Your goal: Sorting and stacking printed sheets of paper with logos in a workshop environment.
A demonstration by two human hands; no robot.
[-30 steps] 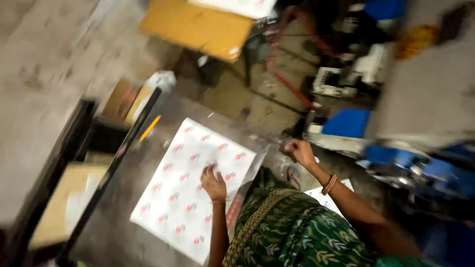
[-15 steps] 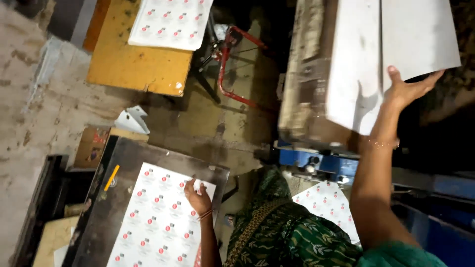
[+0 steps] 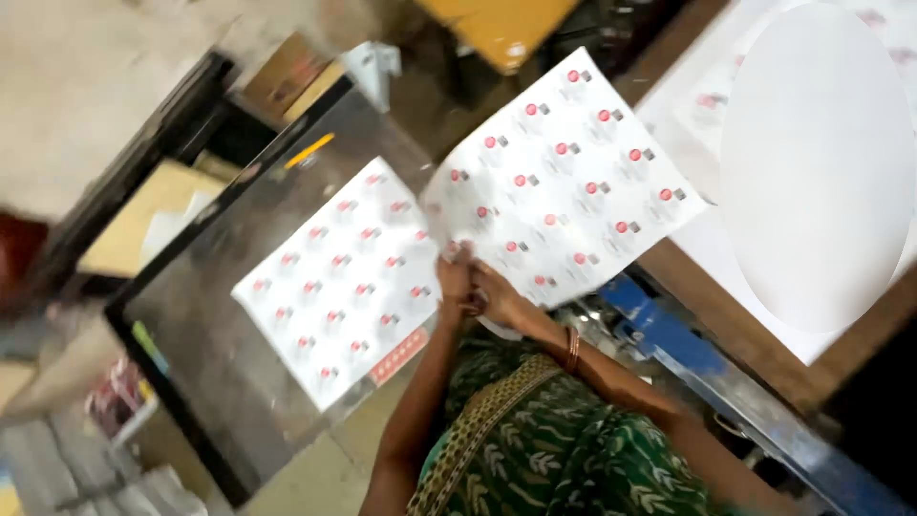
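Lifted since before, printed sheet [image 3: 564,177] fans above both hands' [image 3: 475,285] grip.

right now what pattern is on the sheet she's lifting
White sheet with rows of small red marks, clearest in the head view.

Lifted sheet [image 3: 564,182]: white, printed in a regular grid of small red dots, each paired with a grey mark. Flat sheet [image 3: 339,282]: white, carried the same repeated red motif in rows, with a red strip along its near edge. Metal table [image 3: 205,315]: dull grey-brown, with a short yellow-orange bar near its far edge. Garment [image 3: 554,449]: dark green with a pale leaf print, crossed by a tan band in a zigzag weave. Bangle [image 3: 572,349]: coppery brown. Machine frame [image 3: 669,334]: bright blue. Wooden board [image 3: 497,27]: mustard yellow. Floor [image 3: 86,67]: pale grey-beige.
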